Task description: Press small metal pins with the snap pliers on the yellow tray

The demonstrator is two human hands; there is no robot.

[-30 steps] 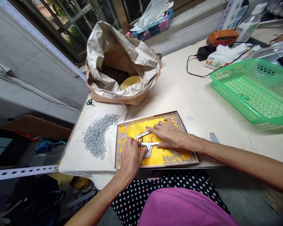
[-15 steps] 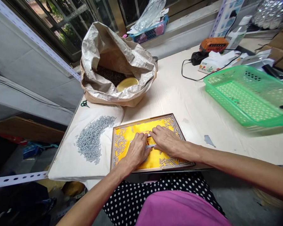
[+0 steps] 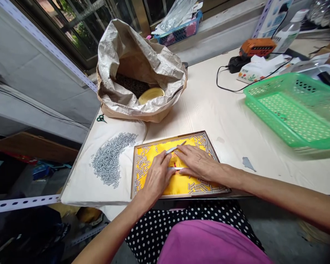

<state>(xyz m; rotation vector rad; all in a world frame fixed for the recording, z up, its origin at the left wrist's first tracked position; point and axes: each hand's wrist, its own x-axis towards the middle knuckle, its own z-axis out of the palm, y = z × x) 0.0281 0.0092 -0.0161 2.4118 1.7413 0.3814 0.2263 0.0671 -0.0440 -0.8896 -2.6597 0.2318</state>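
Note:
Above the yellow-bottomed shallow tray (image 3: 169,190), my left hand (image 3: 158,172) and my right hand (image 3: 196,161) meet near the middle. Their fingertips are at a narrow pale strip (image 3: 171,150) on the far side, which slants up to the right. Both thumbs touch a second narrow strip (image 3: 177,168) nearer to me. The fingers of each hand are closed, and parts of both strips are hidden under them. Small silvery pieces like springs (image 3: 143,165) lie along the tray's sides. More of these pieces form a curved heap (image 3: 107,161) on white cloth (image 3: 79,183) to the left.
An open woven sack (image 3: 143,113) stands behind the tray, with dark small pieces and a yellow dish (image 3: 151,95) inside. Small scissors (image 3: 101,118) lie left of it. A green basket (image 3: 294,135), a cable (image 3: 222,88) and an orange battery (image 3: 257,47) are at the right.
The far strip now shows more and reaches past my right fingers, slanting upward. My fingers have spread a little farther from my thumbs. The whole view has shifted slightly.

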